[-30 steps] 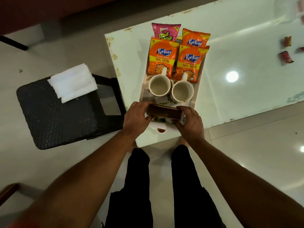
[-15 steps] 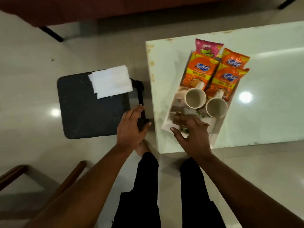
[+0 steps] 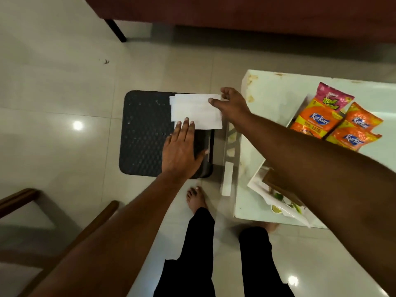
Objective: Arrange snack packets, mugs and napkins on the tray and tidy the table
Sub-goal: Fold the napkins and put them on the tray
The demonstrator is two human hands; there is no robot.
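On the black stool [image 3: 145, 133], steadies napkins [image 3: 196, 112] under flat, straight-fingered left hand [image 3: 180, 151], pinches their corner with right hand [image 3: 232, 103], probably for lifting.

Four snack packets [image 3: 317, 120], three orange and one pink, are counted on the table [image 3: 270, 99]; one napkin stack [image 3: 197, 111] and one stool [image 3: 143, 133] beside it.

The napkins [image 3: 196, 110] are matt white paper. The stool [image 3: 145, 133] under them is black plastic with a dimpled top. At its three o'clock, the table [image 3: 267, 97] has a glossy white top with chipped, stained edges. The snack packets [image 3: 315, 118] are shiny printed film. The floor tiles [image 3: 64, 93] are smooth and glossy. At seven o'clock, a chair arm [image 3: 19, 198] is polished brown wood.
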